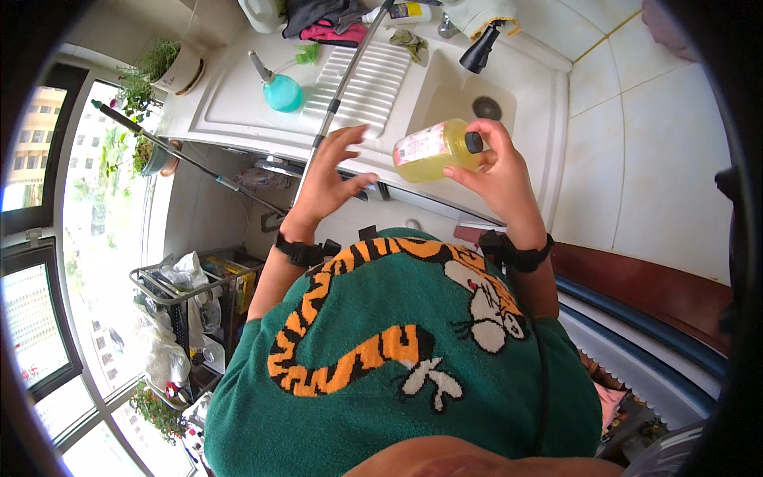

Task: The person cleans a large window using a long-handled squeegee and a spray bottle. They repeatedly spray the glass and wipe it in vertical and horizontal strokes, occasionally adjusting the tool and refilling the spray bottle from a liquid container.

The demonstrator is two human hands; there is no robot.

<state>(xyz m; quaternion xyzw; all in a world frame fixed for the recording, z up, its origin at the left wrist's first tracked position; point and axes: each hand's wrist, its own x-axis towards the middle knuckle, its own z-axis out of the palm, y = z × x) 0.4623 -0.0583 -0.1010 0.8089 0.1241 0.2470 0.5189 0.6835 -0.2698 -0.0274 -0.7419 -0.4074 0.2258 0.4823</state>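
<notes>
A clear plastic bottle of yellow liquid with a black cap is tilted on its side above the front rim of the sink. My right hand grips it at the cap end, fingers around the neck and shoulder. Its label bears writing and pink flowers. To the left of the bottle, my left hand holds nothing, with thumb and fingers spread apart. Just behind that hand slants a metal pole. The white sink basin, with its round drain, lies beyond the bottle.
A teal spray bottle stands on the counter left of the ribbed washboard. A black faucet nozzle hangs over the basin. Cloths lie at the back. Another pole crosses near the window; a loaded wire rack stands at left.
</notes>
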